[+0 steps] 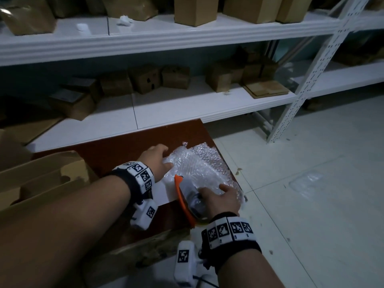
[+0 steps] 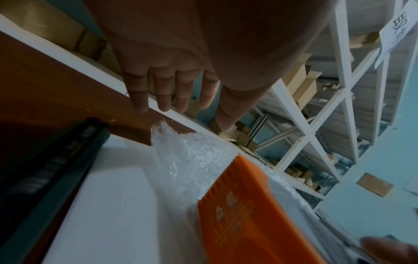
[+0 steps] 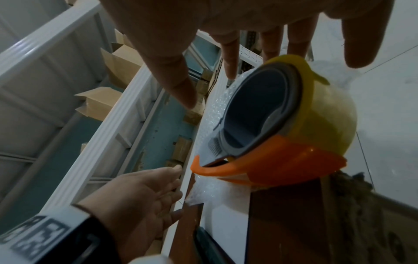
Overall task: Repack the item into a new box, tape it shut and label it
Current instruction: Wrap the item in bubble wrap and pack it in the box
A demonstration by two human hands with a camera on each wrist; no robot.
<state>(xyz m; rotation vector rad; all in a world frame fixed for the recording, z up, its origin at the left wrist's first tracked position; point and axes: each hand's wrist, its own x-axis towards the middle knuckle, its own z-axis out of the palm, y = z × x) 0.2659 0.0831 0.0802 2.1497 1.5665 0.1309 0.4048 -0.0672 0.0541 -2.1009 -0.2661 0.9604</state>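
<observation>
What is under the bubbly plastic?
The bubble wrap lies on something flat and white on the brown table. Whatever else it covers is hidden.

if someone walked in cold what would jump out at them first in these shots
The orange tape dispenser with its yellowish roll stands out, sitting at the near right corner of the brown table beside the right hand. Next comes the crinkly bubble wrap both hands are reaching onto, the left hand at its left edge. An open cardboard box waits on the left.
</observation>
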